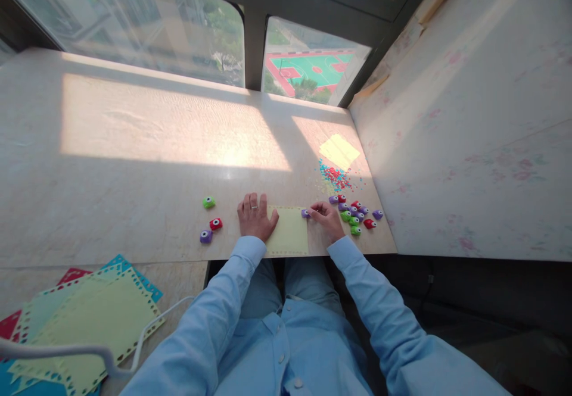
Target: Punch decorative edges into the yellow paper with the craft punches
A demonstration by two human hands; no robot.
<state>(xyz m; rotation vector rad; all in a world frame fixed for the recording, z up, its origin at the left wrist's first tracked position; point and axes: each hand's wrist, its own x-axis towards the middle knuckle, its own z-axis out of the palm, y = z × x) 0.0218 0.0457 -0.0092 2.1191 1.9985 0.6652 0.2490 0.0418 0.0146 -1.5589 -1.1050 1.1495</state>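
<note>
A pale yellow paper sheet (289, 232) lies on the marble ledge in front of me. My left hand (255, 217) rests flat on its left edge, fingers stretched out, a ring on one finger. My right hand (325, 217) is curled at the sheet's upper right corner, its fingers closed on a small purple paper punch (305, 212) that sits on the paper's edge.
Three small punches, green (208, 202), red (215, 224) and purple (206, 237), lie left of my left hand. A cluster of several punches (355, 214) sits to the right, with coloured confetti (334, 175) and a yellow sheet (339, 150) beyond. Punched coloured sheets (84, 318) are stacked lower left.
</note>
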